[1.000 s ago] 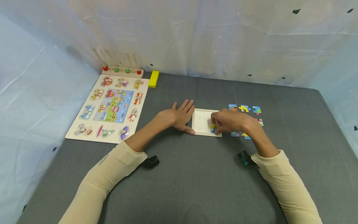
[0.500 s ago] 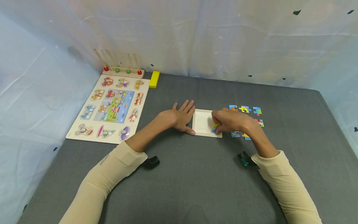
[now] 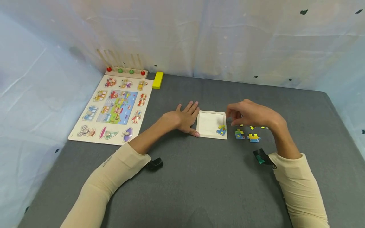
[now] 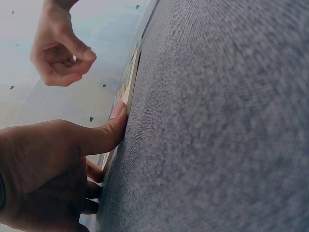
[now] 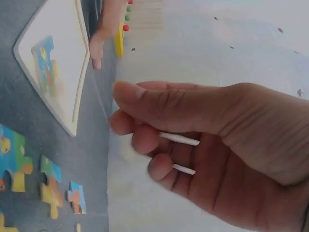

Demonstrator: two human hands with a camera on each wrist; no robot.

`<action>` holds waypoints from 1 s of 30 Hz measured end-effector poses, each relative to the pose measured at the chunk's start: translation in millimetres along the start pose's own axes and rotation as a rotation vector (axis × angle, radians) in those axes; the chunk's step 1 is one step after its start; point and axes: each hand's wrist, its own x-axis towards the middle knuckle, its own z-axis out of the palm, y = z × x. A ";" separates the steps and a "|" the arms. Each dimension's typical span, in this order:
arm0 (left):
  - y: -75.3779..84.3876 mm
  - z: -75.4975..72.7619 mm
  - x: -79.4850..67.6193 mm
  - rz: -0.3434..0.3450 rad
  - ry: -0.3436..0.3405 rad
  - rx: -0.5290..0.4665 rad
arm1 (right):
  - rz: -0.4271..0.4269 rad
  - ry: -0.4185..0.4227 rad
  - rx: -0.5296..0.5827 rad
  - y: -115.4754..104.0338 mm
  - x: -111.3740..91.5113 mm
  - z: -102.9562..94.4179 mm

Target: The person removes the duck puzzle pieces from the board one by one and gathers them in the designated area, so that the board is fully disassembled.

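Note:
A light wooden puzzle tray (image 3: 209,125) lies flat on the dark cloth. One blue and yellow jigsaw piece (image 3: 221,130) sits in its lower right corner, slightly askew. My left hand (image 3: 185,120) rests beside the tray with fingers spread, its thumb touching the tray's left edge. Raised above the cloth just right of the tray, my right hand (image 3: 251,113) has loosely curled fingers; the right wrist view shows nothing held between thumb (image 5: 128,92) and fingers. Below it lie several loose jigsaw pieces (image 3: 253,137), the farther ones partly hidden by this hand.
At the left lies a large peg puzzle board (image 3: 97,126) with vehicle and toy pieces. Behind it stand a wooden rack of upright pegs with beads (image 3: 125,72) and a yellow block (image 3: 157,80). Pale sheeting (image 3: 242,41) hangs beyond the table's back edge.
My right hand has let go of the jigsaw piece in the tray's corner, lifted, and moved right over the loose pieces. My left hand stays against the tray.

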 end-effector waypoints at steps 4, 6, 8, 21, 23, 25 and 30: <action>-2.4 -0.9 -0.8 -0.008 -0.004 0.001 | 0.075 -0.084 -0.004 0.7 9.2 8.3; -2.8 -1.1 -0.9 -0.006 -0.004 -0.002 | 0.109 -0.123 -0.028 -1.3 17.3 16.3; -2.5 -1.2 -0.7 -0.003 -0.002 -0.005 | 0.139 -0.140 -0.056 -3.8 23.7 23.2; -0.3 0.1 -0.9 -0.008 -0.006 0.008 | -0.046 -0.072 0.017 -3.5 21.5 24.0; -0.7 0.1 -0.8 -0.010 -0.007 0.011 | -0.057 -0.082 0.028 -3.2 21.2 21.5; -0.9 0.0 -0.9 -0.008 -0.008 0.007 | -0.048 -0.089 0.038 -3.3 17.4 16.5; -0.4 0.8 0.0 0.001 0.000 0.006 | 0.008 -0.052 0.047 -0.9 -11.0 -4.6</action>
